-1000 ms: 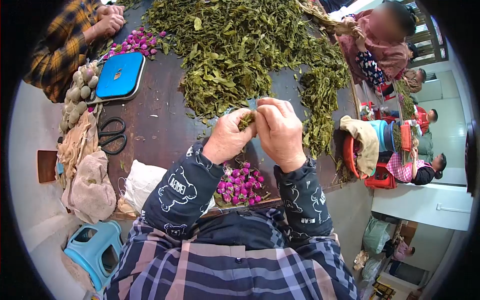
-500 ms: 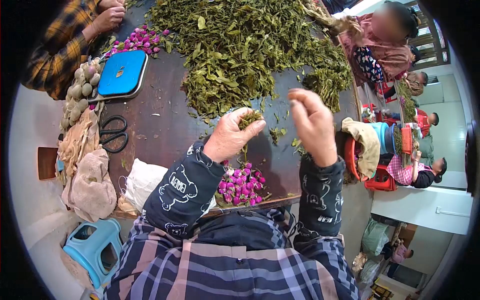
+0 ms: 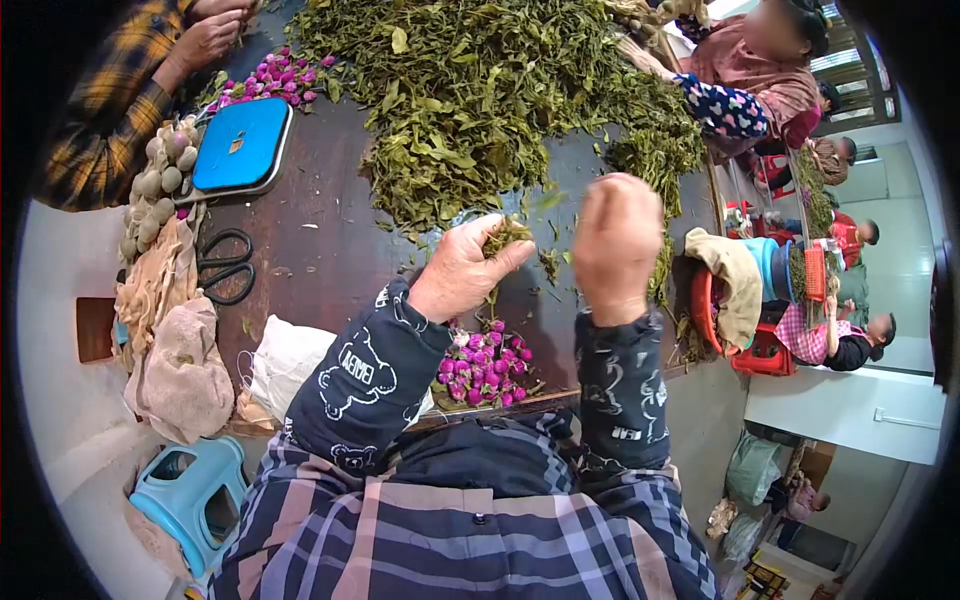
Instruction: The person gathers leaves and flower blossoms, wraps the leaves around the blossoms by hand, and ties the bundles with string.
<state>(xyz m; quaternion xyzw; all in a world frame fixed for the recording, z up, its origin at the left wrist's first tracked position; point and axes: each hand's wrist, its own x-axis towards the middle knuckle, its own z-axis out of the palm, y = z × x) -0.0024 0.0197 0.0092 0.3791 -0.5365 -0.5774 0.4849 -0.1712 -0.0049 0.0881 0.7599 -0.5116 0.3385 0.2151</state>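
My left hand [image 3: 463, 272] is closed around a small bunch of green leaves [image 3: 508, 236], which shows between thumb and fingers. A stem hangs down below that hand towards a pile of magenta globe flowers [image 3: 482, 368] at the table's near edge. To the right, my right hand [image 3: 620, 245] is raised over the table and blurred by motion. Its fingers look curled, but what they hold, if anything, cannot be made out. A blurred green leaf [image 3: 546, 197] is between the hands. Behind them spreads a large heap of long green leaves [image 3: 470, 110].
On the left are a blue scale [image 3: 240, 145], black-handled scissors [image 3: 228, 266], round cloth-wrapped balls [image 3: 152, 185] and cloths [image 3: 180, 370]. A white cloth bag [image 3: 288, 360] touches my left sleeve. An orange basin [image 3: 703, 310] stands right. Co-workers sit at the far left and right.
My right hand has shifted slightly left and its fingers have turned. A blurred leaf now shows between my hands. The co-worker at right has an arm further over the leaves. My left hand is nearly still.
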